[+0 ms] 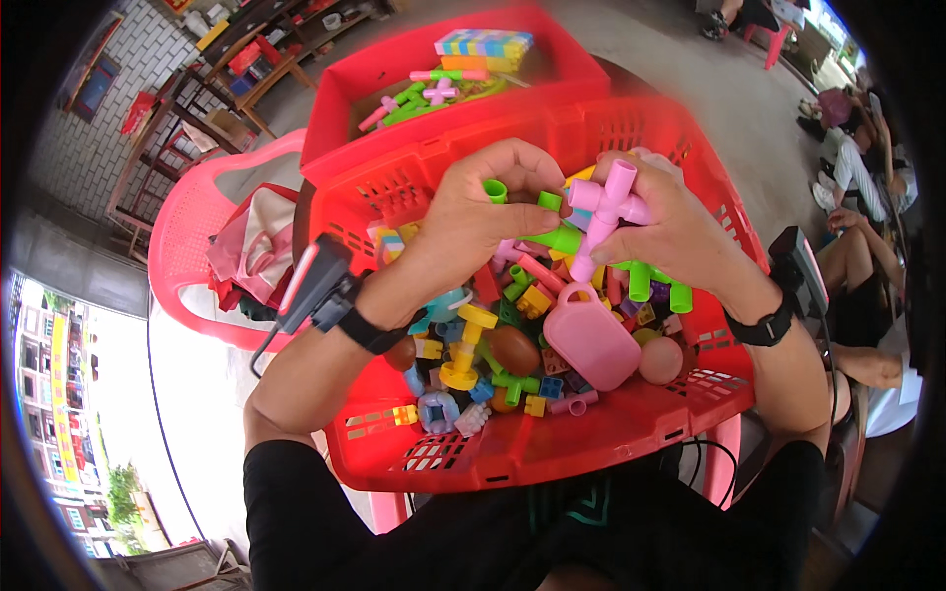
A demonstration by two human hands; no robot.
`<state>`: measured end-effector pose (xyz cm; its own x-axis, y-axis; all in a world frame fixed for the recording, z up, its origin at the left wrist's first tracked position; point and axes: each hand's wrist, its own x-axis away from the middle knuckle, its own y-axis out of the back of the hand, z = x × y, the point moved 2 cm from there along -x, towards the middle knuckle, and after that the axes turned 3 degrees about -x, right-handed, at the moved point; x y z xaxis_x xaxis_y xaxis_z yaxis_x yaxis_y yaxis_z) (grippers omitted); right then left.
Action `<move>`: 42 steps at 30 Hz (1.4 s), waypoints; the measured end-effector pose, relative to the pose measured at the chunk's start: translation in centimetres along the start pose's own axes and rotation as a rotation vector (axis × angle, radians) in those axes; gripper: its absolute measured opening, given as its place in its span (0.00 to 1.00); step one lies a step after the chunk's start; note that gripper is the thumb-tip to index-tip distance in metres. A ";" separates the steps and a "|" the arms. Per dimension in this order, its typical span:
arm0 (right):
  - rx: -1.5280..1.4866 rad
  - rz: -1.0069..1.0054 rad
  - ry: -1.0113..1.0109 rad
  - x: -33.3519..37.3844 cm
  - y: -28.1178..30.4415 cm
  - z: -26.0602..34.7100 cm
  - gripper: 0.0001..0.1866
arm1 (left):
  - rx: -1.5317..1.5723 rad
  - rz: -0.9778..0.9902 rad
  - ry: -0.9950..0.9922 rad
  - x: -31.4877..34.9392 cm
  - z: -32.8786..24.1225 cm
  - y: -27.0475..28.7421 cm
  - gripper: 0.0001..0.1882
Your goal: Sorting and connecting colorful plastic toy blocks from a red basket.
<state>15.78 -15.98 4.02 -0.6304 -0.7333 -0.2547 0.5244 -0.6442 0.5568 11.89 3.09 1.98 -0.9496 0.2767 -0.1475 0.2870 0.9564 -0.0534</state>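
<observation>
My left hand (471,219) and my right hand (682,234) are raised over a red plastic basket (581,448) of mixed toys. Between left thumb and fingers is a bright green pipe connector (564,239). The right fingers grip a pink cross-shaped pipe connector (603,219), which meets the green one; whether they are joined is hard to tell. More green tube ends (641,286) stick out below my right hand. Beneath lie a pink toy case with a handle (593,340), a yellow toy piece (465,355) and a brown egg-shaped toy (514,352).
Behind the basket stands a red box (434,130) holding more pipe connectors and a pastel block stack (483,47). A pink plastic chair (182,251) with cloth on it is at the left. People sit along the right, and a wooden bench (271,89) stands far left.
</observation>
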 end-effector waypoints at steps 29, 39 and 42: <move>0.421 -0.120 0.059 0.0 -0.8 -4.3 0.31 | -0.312 -0.708 -0.314 -2.3 0.8 11.4 0.38; 0.572 -0.051 -0.016 -0.4 -0.5 -6.6 0.31 | -1.254 -0.518 -0.688 -1.4 -0.1 5.9 0.20; 0.653 0.002 -0.039 -0.7 -0.9 -6.4 0.30 | -1.285 -0.291 -0.735 -1.4 0.3 4.8 0.14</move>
<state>19.43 -16.28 -1.37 -0.6564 -0.7181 -0.2313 0.0776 -0.3692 0.9261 14.66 7.25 1.60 -0.5678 0.3338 -0.7525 -0.5673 0.5038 0.6515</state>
